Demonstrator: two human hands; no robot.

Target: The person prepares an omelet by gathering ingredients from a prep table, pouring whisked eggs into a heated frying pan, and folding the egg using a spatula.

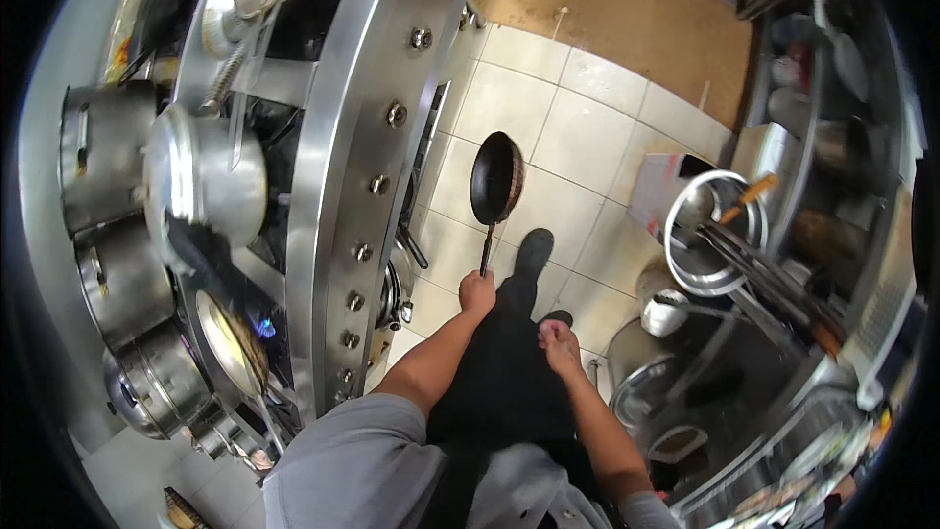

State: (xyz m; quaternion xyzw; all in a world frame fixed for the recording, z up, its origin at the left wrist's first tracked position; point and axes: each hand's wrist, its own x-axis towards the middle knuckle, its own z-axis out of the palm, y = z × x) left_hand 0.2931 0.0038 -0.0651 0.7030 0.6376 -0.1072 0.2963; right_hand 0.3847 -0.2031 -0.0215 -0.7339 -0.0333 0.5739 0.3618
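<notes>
My left hand (478,292) grips the handle of a black frying pan (493,178). The pan is held out ahead of me above the tiled floor, tilted so that its dark inside and part of its brownish outer side show. Between the pan and my body are my legs in dark trousers and a dark shoe (534,250). My right hand (560,347) hangs low beside my other leg, its fingers curled in, with no object visible in it.
On my left runs a steel stove front with several knobs (379,184). A large aluminium pot (220,176) stands on it, and a pan (229,344) sits by a blue flame. To my right are a metal bowl (679,268) with utensils and a cardboard box (655,187).
</notes>
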